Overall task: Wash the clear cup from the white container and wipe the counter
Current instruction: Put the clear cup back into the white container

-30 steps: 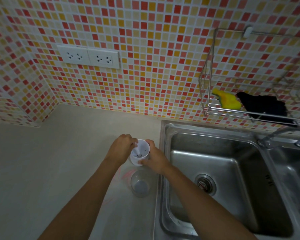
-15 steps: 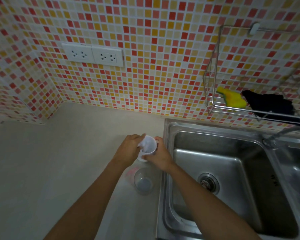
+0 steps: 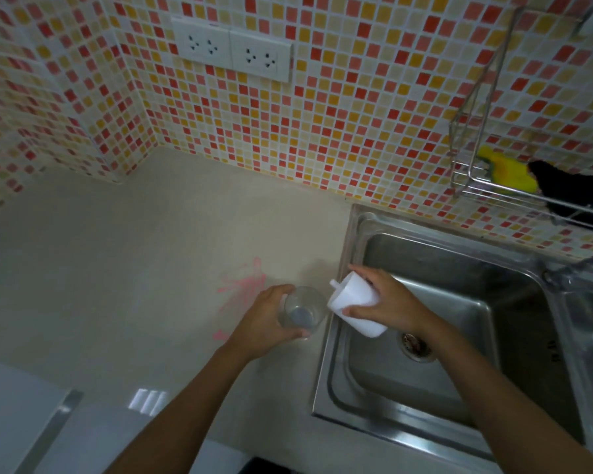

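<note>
1. Your left hand (image 3: 271, 319) is wrapped around the clear cup (image 3: 301, 307), which stands upright on the worktop (image 3: 134, 268) just beside the sink (image 3: 425, 354) edge.
2. Your right hand (image 3: 387, 302) grips the white container (image 3: 353, 304), tilted with its mouth toward the cup, over the sink's left rim. It almost touches the cup; whether anything is pouring out is too faint to tell.
3. The cup looks to hold a little liquid at the bottom, though you cannot be sure through the clear wall.
4. Judging by this, the cup is out of the container, so the first part seems done. The washing itself has not begun: the cup is not in the basin, and no water shows there.
5. A pink smear (image 3: 243, 285) lies on the worktop just left of the cup, so the wiping is left to do.
6. A yellow sponge (image 3: 507, 169) and a dark cloth (image 3: 569, 189) sit in the wire rack (image 3: 466, 186) on the wall, untouched.
</note>
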`<state>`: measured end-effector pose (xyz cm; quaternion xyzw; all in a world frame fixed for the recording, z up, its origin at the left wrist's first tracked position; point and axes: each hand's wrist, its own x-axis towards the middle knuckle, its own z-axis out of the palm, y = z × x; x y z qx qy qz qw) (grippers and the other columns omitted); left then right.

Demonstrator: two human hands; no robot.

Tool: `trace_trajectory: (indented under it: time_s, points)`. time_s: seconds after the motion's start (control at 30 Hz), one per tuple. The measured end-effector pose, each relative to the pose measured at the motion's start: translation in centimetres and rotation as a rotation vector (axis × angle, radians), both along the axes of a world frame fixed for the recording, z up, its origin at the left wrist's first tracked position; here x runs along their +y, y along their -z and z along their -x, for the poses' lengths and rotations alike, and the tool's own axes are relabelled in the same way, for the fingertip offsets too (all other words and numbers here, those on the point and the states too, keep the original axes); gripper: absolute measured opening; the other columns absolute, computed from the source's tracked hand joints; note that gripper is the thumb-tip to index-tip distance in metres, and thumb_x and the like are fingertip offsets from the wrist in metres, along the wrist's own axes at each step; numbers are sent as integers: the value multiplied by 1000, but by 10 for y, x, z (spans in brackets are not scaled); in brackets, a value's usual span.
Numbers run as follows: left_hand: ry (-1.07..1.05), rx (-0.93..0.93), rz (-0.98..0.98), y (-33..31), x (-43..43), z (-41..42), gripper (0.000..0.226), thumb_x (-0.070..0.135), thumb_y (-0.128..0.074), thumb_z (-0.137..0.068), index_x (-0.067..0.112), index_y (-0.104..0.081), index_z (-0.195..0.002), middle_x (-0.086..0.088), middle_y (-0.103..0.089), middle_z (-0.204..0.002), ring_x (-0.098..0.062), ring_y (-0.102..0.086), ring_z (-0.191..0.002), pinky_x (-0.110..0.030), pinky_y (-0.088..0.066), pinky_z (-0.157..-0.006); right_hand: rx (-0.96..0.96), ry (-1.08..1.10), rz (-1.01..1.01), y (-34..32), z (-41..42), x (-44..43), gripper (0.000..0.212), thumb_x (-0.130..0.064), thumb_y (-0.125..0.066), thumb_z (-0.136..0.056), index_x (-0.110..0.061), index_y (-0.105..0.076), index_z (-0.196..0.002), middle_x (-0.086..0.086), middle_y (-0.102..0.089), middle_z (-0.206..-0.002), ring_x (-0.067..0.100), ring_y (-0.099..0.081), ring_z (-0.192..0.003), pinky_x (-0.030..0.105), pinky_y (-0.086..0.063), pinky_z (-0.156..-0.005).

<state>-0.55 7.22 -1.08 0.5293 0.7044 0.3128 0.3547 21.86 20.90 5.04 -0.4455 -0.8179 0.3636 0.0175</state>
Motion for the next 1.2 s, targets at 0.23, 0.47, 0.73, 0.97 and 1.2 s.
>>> trace_trajectory:
  time_s: [0.23,0.47,0.73,0.97,1.2]
  points:
    - [-29,-21,-78,2,0,-7,81,36,-89,-58,19,-51,-128,7,-55,-123,-7,-51,-108,-11,-37,-82,-172,-185,-152,-37,38,-19,72,-63,-78,-56,-32,-47,-114,-6,-54,-114,18,-54,-99,34,-48,-79]
    - [-61,-151,-134,5,-1,-13,62,36,-89,-58,21,-63,-112,10,-69,-105,-2,-64,-93,-28,-54,-77,-86,-167,-385,-30,95,-51,55,-57,-53,-82,-32,-48,-131,-5,-44,-141,22,-45,-122,42,-30,-101]
    - [-121,-225,-261,-4,-7,-29,93,33,-91,-55,30,-42,-134,11,-54,-129,-9,-54,-119,-31,-49,-96,482,230,-39,17,84,-63,36,-34,-39,-95,-22,-61,-120,-10,-63,-122,4,-56,-113,32,-42,-103]
    - [-223,-234,-257,-6,-7,-36,76,23,-87,-61,36,-48,-125,16,-59,-122,2,-57,-110,-12,-46,-87,617,403,30,39,88,-75,30,-38,-33,-99,-25,-58,-106,-11,-66,-102,6,-61,-98,32,-48,-90]
    - [-234,-252,-183,11,-9,-36,78,24,-86,-63,31,-45,-129,13,-58,-123,1,-57,-110,-12,-47,-87,566,402,27,56,87,-77,29,-40,-30,-99,-27,-56,-106,-12,-64,-102,2,-59,-98,24,-47,-88]
